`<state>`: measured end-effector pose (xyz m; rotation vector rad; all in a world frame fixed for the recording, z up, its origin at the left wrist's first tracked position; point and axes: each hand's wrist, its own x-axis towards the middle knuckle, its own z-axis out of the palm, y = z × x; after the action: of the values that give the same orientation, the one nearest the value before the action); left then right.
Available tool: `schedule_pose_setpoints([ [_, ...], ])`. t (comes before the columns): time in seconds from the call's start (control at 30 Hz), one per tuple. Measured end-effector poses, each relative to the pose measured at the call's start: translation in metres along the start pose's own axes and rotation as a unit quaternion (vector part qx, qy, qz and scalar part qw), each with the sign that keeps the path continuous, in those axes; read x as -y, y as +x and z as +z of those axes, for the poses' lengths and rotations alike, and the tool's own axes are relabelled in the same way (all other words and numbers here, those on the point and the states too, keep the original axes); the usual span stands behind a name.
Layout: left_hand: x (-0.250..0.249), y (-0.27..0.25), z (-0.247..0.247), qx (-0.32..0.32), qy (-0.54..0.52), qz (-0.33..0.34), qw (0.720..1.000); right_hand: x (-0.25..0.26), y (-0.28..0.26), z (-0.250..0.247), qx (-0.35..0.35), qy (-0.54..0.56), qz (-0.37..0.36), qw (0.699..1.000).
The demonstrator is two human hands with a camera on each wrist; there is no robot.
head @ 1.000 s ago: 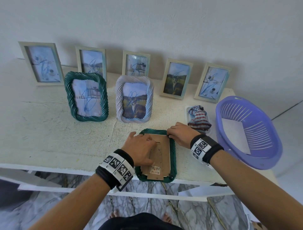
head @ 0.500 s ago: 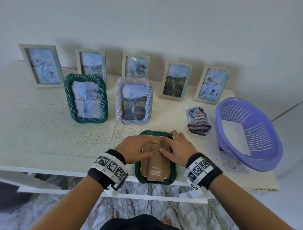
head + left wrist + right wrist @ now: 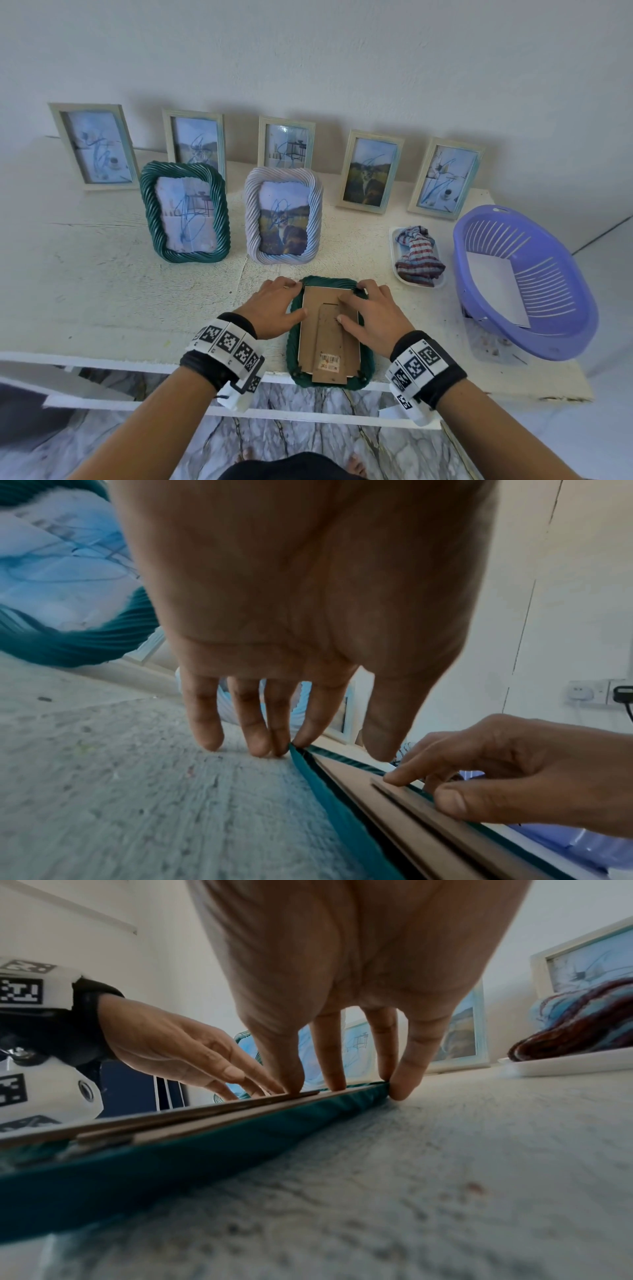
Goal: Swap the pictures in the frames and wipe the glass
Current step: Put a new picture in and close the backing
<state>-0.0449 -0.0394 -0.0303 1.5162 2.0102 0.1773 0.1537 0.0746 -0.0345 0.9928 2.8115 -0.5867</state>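
The green frame (image 3: 329,330) lies face down at the near edge of the surface (image 3: 102,291), its bottom end hanging slightly over the lip, with the brown backing board (image 3: 329,329) facing up. The left hand (image 3: 274,308) rests flat along the frame's left side, fingers straight, fingertips on the surface against the frame's far corner and thumb on the board. The right hand (image 3: 371,315) mirrors it on the right side, fingers extended, forefinger and thumb pressing on the board; neither hand grips anything.

The step appears to be seating or freeing the backing. To do it well, press evenly on both sides so the board stays level in its recess, and keep the frame from sliding nearer, since it already overhangs. Work the clips one at a time, gently, because glass sits underneath. The cloth (image 3: 418,255) waits on its tray (image 3: 394,260) to the right.
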Motion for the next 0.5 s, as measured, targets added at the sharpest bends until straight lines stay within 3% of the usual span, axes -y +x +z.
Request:
schedule_pose_setpoints([
  [0.17,0.003,0.002,-0.005,0.009,-0.094,-0.031,0.995,0.001,0.0,-0.001,0.003,0.0,0.004,1.0],
  [0.3,0.001,0.001,-0.013,-0.022,-0.227,-0.034,0.973,0.001,0.002,-0.003,0.01,-0.001,0.003,1.0],
  [0.5,0.0,0.001,-0.013,-0.027,-0.241,-0.031,0.97,0.002,0.001,-0.004,0.015,-0.006,0.004,1.0],
])
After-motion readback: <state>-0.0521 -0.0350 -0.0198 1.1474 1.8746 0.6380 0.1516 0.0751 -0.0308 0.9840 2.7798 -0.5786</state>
